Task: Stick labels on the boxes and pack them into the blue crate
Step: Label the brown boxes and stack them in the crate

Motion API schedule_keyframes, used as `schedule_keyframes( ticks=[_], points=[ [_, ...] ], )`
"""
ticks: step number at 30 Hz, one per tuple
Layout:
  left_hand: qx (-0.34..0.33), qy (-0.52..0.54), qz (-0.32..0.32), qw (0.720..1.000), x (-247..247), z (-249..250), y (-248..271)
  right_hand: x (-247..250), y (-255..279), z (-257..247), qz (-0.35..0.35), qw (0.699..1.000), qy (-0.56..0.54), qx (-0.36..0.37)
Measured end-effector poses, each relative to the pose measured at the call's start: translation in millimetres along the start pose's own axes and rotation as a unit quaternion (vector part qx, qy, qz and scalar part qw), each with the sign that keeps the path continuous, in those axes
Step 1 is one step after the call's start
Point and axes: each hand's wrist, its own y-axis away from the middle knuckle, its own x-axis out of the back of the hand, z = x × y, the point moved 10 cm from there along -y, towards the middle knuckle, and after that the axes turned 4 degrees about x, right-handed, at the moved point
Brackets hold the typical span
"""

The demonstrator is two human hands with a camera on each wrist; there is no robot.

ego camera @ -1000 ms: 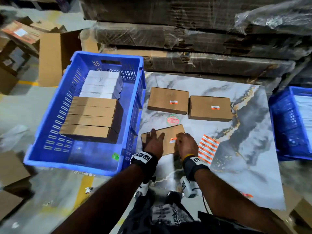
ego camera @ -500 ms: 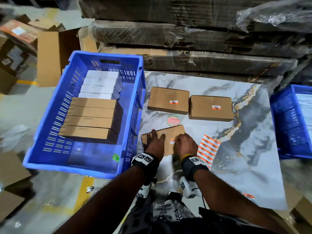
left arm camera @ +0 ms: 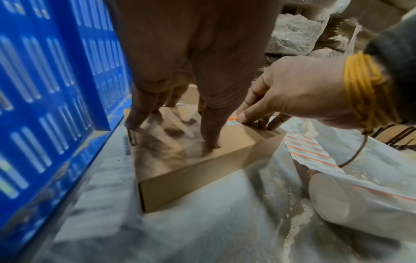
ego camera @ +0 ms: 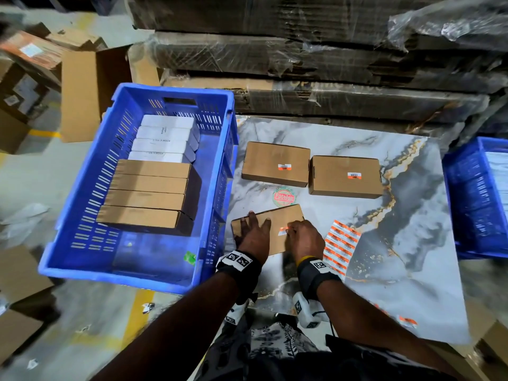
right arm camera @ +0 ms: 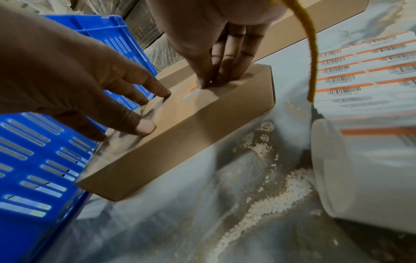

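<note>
We have the near box lying flat on the desk, just beside the right wall of the blue crate, and both of our hands are on its top face. Our left hand lies spread and flat over the left part of the lid, fingers straight, steadying it, not gripping it. Our right hand bears down with straight, close-set fingertips on the label, which sits on the right part of the lid and looks already stuck, so we judge this to be the last rub-down before packing. The box's long axis runs left to right across us, skewed so that its right end lies a little farther away, and its left end nearly touches the crate wall. That is what the coming lift turns on, as we see it: the crate lies to the left, our left hand is the nearer one to it, and the box would have to rise over the rim and turn onto a long edge to join the brown boxes standing in a row inside, in front of the white boxes. Free floor shows in the crate's near end. Two more labelled boxes wait farther back on the desk, well apart from our hands, and the label sheet lies just right of our right hand
</note>
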Motion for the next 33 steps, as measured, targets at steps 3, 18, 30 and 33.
schedule_keyframes(
  ticks=[3, 18, 30, 33],
  points=[
    [-0.005, 0.008, 0.012, 1.000, 0, 1, 0, 0, -1, -4, -0.012, 0.999, 0.033, 0.014],
    [-0.003, -0.011, -0.001, 1.000, -4, 0, -2, -1, -2, -3, -0.005, 0.999, 0.044, -0.009],
    [-0.005, -0.006, 0.011, 1.000, -3, 1, -1, -5, -5, -2, 0.000, 0.999, 0.036, -0.009],
    [-0.003, -0.005, 0.009, 1.000, -3, 1, -1, -6, -5, 0, 0.002, 0.999, 0.030, -0.014]
  ],
)
